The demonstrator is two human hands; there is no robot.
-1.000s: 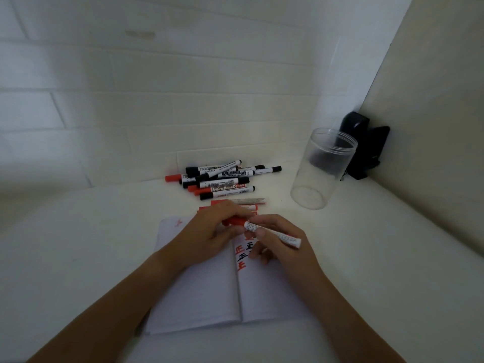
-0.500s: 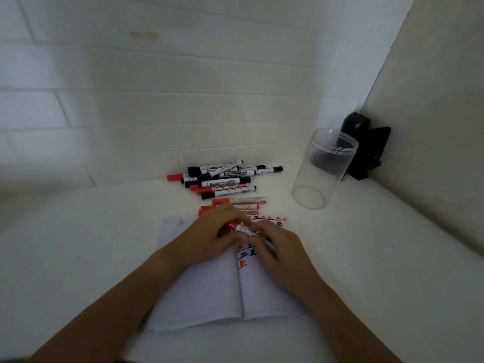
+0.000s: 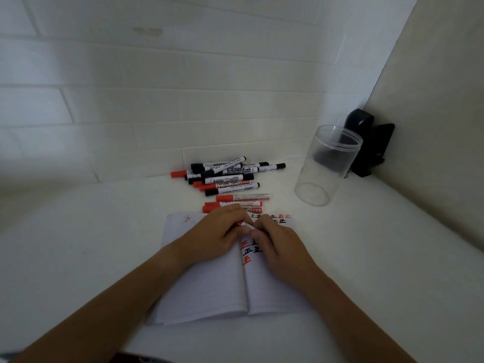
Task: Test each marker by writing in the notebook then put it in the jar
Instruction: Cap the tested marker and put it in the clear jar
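An open notebook (image 3: 209,289) lies on the white table, with red and black marks along its fold and top right. Above it my left hand (image 3: 217,237) and my right hand (image 3: 277,244) meet, both closed around one red marker (image 3: 246,226); only a short white and red piece shows between the fingers. Whether its cap is on is hidden. A pile of black and red markers (image 3: 225,176) lies beyond the notebook, with three red ones (image 3: 235,201) nearest it. The clear plastic jar (image 3: 327,166) stands upright at the right, nothing inside.
A black clip-like object (image 3: 366,145) sits in the corner behind the jar. A white brick wall runs along the back and a beige panel (image 3: 432,127) closes the right side.
My right hand has drawn in toward my left, pushing the two ends of the red marker together; the white barrel that stuck out to the right is now covered by my fingers.
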